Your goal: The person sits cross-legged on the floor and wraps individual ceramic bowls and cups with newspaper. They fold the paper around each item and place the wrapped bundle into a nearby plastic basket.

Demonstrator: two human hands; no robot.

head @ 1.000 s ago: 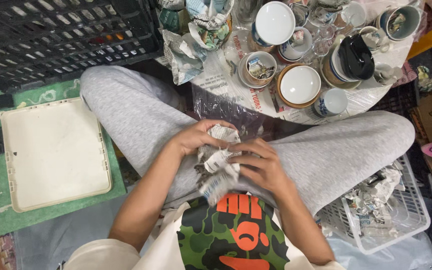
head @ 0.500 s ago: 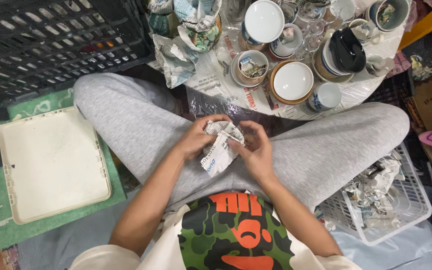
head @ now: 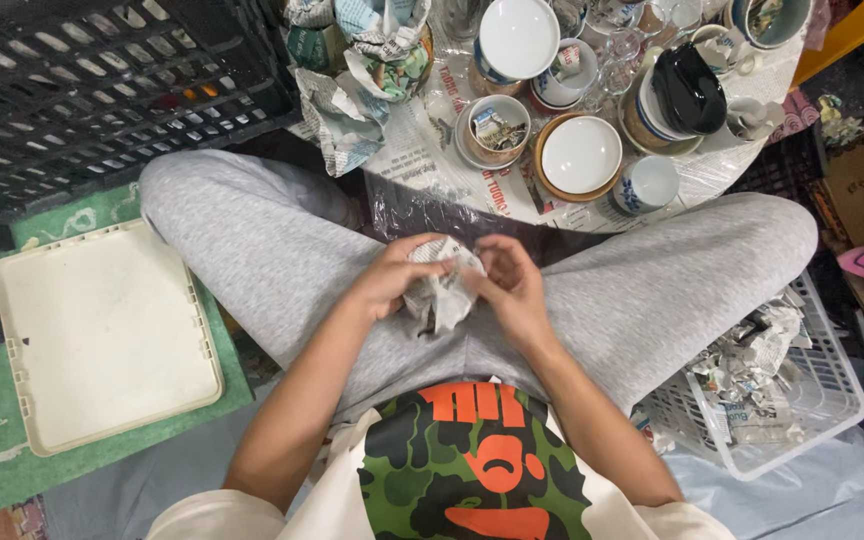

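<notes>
Both forearms angle inward over the lap, wrists bent so the hands meet above the grey trousers. The left hand (head: 389, 280) curls its fingers around a newspaper-wrapped bundle (head: 442, 290), and the right hand (head: 512, 290) pinches the paper's right edge; the bundle sits between them, just near of the low table (head: 432, 170). One cream tray (head: 102, 335) lies left, one white basket (head: 812, 400) of crumpled paper right, one black crate (head: 82, 80) far left.
</notes>
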